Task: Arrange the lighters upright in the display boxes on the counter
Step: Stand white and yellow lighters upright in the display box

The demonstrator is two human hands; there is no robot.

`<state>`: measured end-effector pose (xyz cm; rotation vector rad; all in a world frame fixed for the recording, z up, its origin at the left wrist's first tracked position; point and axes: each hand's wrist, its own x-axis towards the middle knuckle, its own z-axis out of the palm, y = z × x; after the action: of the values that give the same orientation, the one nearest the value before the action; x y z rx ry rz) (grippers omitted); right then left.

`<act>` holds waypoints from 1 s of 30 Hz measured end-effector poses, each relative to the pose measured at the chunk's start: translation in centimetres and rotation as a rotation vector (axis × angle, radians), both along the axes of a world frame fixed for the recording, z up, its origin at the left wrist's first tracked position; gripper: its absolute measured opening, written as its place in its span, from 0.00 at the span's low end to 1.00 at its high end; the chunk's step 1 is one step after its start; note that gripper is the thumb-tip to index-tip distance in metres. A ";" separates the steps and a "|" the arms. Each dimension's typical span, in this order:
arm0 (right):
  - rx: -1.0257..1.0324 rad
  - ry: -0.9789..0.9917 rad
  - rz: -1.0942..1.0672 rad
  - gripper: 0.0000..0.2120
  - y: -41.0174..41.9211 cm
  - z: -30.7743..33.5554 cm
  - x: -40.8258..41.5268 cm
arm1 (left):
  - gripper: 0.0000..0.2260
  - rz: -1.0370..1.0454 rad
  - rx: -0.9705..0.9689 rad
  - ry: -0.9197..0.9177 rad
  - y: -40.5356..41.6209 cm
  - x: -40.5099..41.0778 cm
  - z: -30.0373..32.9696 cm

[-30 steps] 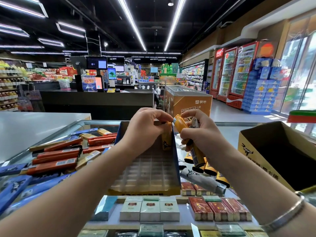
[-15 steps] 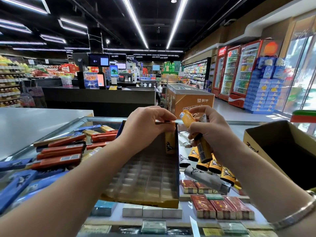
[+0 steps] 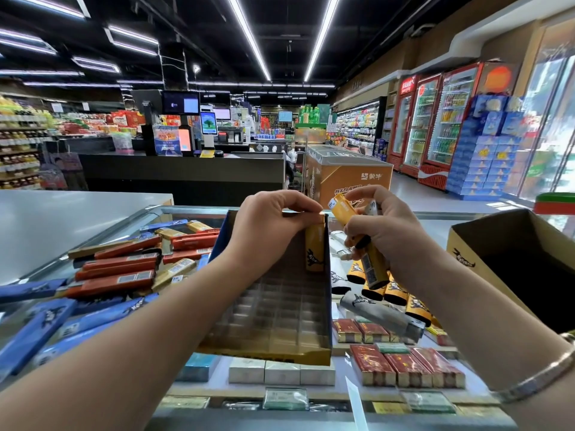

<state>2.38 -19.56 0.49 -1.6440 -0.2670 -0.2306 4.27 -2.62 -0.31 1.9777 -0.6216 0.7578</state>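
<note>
A blue and gold display box [image 3: 327, 312] with a clear grid insert sits tilted on the glass counter. One orange lighter [image 3: 314, 250] stands upright in its far right corner, and my left hand [image 3: 267, 231] pinches its top. My right hand [image 3: 385, 231] grips a bunch of lighters [image 3: 371, 265], one orange lighter [image 3: 342, 209] sticking up between thumb and fingers. More orange and white lighters [image 3: 392, 293] and a grey one [image 3: 382, 315] lie loose on the glass right of the box.
An open cardboard carton [image 3: 485, 253] stands at the right. Red, gold and blue cigarette cartons [image 3: 118, 275] lie piled at the left. Cigarette packs [image 3: 404, 365] show under the glass. A grey counter top [image 3: 62, 219] lies far left.
My left hand has pushed the orange lighter down into the box's far right corner. My right hand with its bunch stays beside the box, hardly shifted.
</note>
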 end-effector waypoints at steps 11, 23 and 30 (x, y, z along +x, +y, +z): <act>0.017 0.006 0.015 0.18 0.0 -0.1 0.0 | 0.06 0.104 0.247 -0.175 0.5 -0.3 0.1; -0.006 -0.001 0.013 0.18 0.0 -0.1 -0.2 | 0.08 0.050 0.411 -0.245 0.4 -1.3 0.5; -0.019 -0.003 0.014 0.18 0.1 -0.1 -0.1 | 0.07 0.061 0.285 -0.150 0.2 -1.1 0.0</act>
<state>2.27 -19.48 0.36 -1.6602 -0.2835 -0.2211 3.17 -2.42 -0.34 2.2211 -0.7984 0.9019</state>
